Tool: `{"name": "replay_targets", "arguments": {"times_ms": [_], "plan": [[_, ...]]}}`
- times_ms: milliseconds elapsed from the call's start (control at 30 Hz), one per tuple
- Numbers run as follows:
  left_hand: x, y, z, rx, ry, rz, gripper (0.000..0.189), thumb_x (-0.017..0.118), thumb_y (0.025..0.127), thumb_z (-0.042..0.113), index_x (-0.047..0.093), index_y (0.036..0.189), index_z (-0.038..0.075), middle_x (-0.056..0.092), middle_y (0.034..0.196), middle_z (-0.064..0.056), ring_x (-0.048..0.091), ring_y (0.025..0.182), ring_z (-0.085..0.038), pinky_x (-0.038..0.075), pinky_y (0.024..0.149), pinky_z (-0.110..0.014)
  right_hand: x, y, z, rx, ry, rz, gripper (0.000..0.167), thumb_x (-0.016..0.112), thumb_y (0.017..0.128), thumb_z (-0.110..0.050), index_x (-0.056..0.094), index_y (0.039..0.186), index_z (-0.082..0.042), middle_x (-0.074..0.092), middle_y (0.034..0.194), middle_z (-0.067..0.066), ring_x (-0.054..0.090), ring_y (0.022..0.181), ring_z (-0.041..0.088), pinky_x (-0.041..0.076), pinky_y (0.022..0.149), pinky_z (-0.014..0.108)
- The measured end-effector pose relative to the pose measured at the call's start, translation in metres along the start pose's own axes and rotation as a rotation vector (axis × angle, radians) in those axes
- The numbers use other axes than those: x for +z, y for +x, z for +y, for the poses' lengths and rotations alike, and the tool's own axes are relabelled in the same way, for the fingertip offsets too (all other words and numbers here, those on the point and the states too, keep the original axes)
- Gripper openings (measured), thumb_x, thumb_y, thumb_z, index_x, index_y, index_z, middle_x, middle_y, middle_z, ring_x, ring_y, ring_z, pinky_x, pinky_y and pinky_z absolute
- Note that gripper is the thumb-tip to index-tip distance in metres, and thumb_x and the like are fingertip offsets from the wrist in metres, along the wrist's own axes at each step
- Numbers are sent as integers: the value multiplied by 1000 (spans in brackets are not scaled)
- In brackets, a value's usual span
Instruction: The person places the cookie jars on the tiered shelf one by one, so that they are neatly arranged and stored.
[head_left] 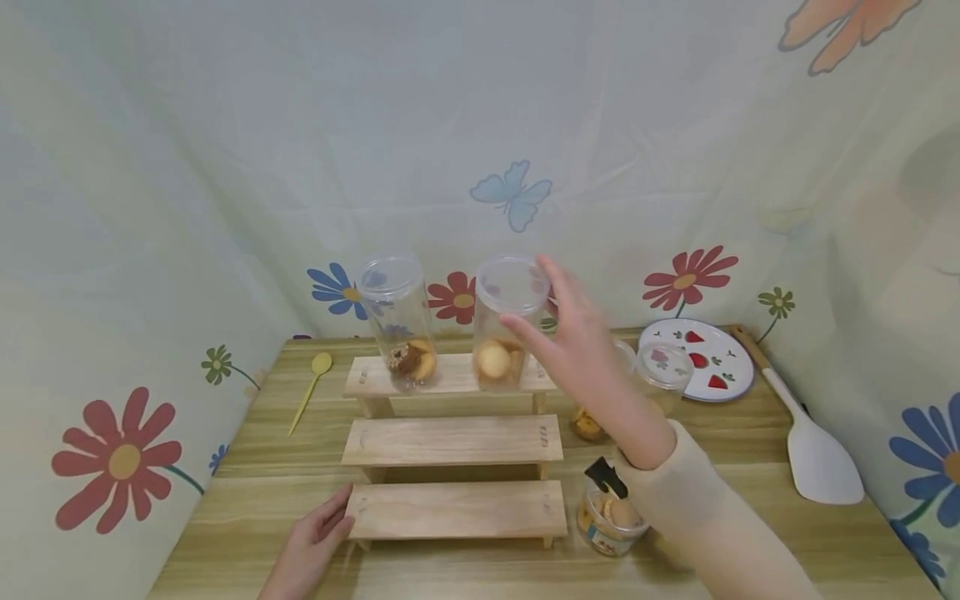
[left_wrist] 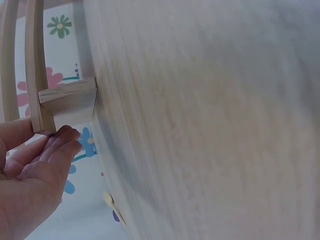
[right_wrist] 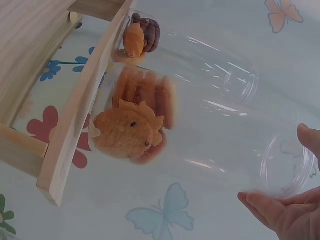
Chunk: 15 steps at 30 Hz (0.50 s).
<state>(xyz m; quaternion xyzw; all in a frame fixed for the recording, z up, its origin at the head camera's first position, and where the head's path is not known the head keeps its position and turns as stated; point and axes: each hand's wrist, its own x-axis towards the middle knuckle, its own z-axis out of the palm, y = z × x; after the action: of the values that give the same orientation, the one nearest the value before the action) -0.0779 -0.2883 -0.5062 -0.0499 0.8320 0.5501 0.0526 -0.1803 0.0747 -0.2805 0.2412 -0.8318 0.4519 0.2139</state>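
A three-step wooden rack (head_left: 453,442) stands on the table. On its top step are two tall clear jars with lids, biscuits lying at the bottom of each. My right hand (head_left: 573,342) holds the right jar (head_left: 487,329) by its lid, thumb on the near side and fingers on the far side. In the right wrist view this jar (right_wrist: 200,145) shows a face-shaped biscuit (right_wrist: 130,131) and round ones behind it. The left jar (head_left: 381,321) stands apart from it. At the left end of the lowest step, my left hand (head_left: 311,537) pinches the plank between thumb and fingers.
Right of the rack sit a small tub of biscuits (head_left: 609,542) with a black clip (head_left: 606,477) at its top, and a clear-lidded container (head_left: 666,367) partly behind my arm. Farther right are a strawberry-patterned plate (head_left: 738,367) and a white spatula (head_left: 825,467). A yellow spoon (head_left: 307,392) lies left.
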Motion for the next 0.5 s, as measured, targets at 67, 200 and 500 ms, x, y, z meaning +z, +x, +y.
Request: {"name": "replay_targets", "arguments": {"times_ms": [67,200,500], "plan": [[0,0,1,1,0,1,48,54,99,6,38,141,-9,35,147,-23,41,130,-34,42,99,-29,4,2,0,1,3,2,81,66,89,-41,28,150,-6,43,141,12,49,122,21,47,95,29],[0,0,2,6,2,-2,48,54,99,6,38,141,-10,36,146,-24,41,129,-35,42,99,-29,10,3,1,1,2,6,81,66,89,-41,28,150,-5,44,141,13,50,121,24,47,95,30],[-1,0,2,5,16,-3,48,55,98,5,39,140,-10,36,146,-24,41,129,-35,42,99,-28,15,8,2,3,-26,-14,81,64,90,-45,28,150,-4,43,141,13,50,119,22,46,97,29]]}}
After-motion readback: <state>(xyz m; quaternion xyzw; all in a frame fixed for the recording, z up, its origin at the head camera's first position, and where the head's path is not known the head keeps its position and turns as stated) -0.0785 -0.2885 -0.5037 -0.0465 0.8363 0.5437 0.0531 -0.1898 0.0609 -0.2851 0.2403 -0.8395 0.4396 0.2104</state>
